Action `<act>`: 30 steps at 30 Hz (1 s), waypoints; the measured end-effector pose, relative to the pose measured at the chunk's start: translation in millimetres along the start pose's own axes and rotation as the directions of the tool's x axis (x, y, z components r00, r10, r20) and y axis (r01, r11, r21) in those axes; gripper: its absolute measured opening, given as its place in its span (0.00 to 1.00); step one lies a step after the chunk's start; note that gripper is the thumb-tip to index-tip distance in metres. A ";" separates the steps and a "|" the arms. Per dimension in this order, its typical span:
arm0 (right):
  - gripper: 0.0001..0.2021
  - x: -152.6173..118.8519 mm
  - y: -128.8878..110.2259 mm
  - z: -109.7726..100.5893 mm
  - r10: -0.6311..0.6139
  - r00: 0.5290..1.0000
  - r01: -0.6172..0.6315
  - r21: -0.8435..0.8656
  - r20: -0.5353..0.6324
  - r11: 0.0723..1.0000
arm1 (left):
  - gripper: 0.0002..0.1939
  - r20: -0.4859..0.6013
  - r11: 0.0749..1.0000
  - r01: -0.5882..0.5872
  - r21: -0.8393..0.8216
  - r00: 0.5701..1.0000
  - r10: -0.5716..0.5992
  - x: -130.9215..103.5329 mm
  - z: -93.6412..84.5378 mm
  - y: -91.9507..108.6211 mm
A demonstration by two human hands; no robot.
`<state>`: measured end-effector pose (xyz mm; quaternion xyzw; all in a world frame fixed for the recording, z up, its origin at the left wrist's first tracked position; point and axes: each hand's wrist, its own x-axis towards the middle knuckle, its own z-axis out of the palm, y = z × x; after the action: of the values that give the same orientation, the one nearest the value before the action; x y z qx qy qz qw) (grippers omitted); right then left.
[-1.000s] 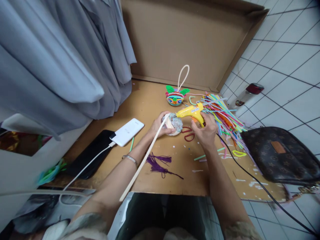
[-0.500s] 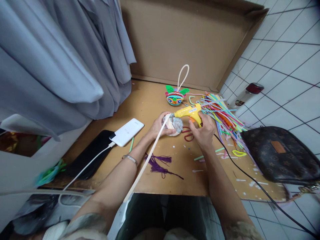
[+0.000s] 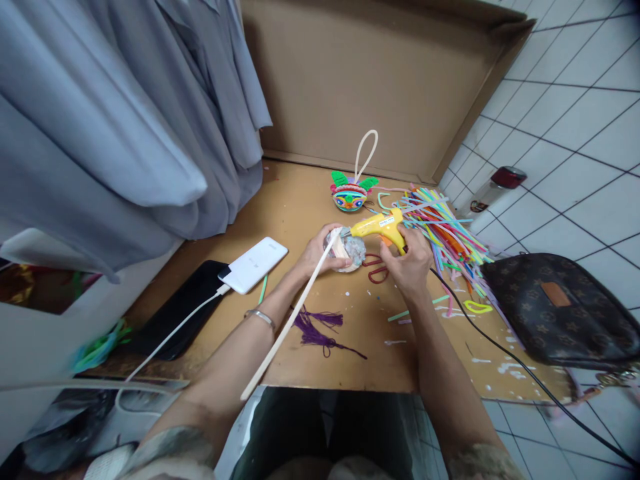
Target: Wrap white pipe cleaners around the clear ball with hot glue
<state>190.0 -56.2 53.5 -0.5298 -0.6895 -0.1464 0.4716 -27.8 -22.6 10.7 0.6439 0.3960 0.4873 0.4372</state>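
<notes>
Near the middle of the table, my left hand is closed round a round grey and cream piece. A long cream strip runs from this piece down over my left forearm. My right hand grips a yellow glue gun, whose nozzle points left at the top of the round piece, close to the strip. Red-handled scissors lie between the hands, partly hidden. Behind them stands a colourful animal-face ornament with green ears and a cream loop. Purple tassels lie nearer the front edge.
Many coloured pipe cleaners are heaped at the right, beside a brown patterned bag. A white power bank with a cable and a black case lie left. Cardboard stands behind. The gun's black cord trails right.
The glue gun in my right hand has shifted slightly right. The strip's free end has swung a little to the left. My left hand keeps its hold.
</notes>
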 end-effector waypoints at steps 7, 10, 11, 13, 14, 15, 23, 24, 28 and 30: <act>0.16 -1.0 0.2 1.7 0.009 1.000 -0.009 0.004 0.003 1.000 | 0.44 -0.004 1.000 -0.011 0.027 1.000 0.011 -1.5 0.2 -2.7; 0.15 -1.9 0.4 2.9 0.001 1.000 -0.001 -0.004 -0.004 1.000 | 0.45 0.006 1.000 -0.008 0.021 1.000 0.008 -0.8 0.1 -2.6; 0.15 -2.1 0.4 3.4 -0.006 1.000 0.006 -0.004 -0.009 1.000 | 0.45 0.006 1.000 -0.004 0.019 1.000 0.004 -0.2 0.2 -2.6; 0.15 -2.5 0.5 4.1 -0.020 1.000 0.020 -0.007 -0.019 1.000 | 0.46 0.005 1.000 0.003 0.029 1.000 -0.003 0.9 0.3 -2.5; 0.15 -2.6 0.6 4.3 -0.024 0.999 0.024 -0.010 -0.021 1.000 | 0.46 0.004 0.999 0.003 0.036 1.000 -0.004 1.3 0.4 -2.3; 0.15 -2.6 0.6 4.4 -0.024 0.999 0.024 -0.014 -0.020 1.000 | 0.46 0.003 0.999 0.002 0.038 1.000 -0.002 1.5 0.5 -2.2; 0.15 -1.1 -0.8 1.7 0.005 1.000 -0.005 -0.014 -0.011 1.000 | 0.46 0.017 1.000 -0.007 0.015 1.000 0.006 1.8 1.5 -2.8; 0.15 -1.0 -1.0 1.5 0.008 1.000 -0.008 -0.009 -0.011 1.000 | 0.46 0.017 1.000 -0.010 0.020 1.000 0.010 1.9 1.4 -3.3; 0.14 -0.4 -1.4 0.5 0.016 1.000 -0.016 0.006 -0.003 1.000 | 0.46 0.010 0.998 -0.020 0.057 1.000 0.019 2.0 0.5 -4.9; 0.13 0.2 -1.4 -0.3 0.014 1.000 -0.014 0.009 -0.003 1.000 | 0.46 -0.003 0.997 -0.027 0.068 1.000 0.027 1.9 0.1 -5.2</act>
<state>189.0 -56.9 54.2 -0.5323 -0.6857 -0.1410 0.4760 -27.8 -19.2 6.2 0.6628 0.4045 0.4806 0.4077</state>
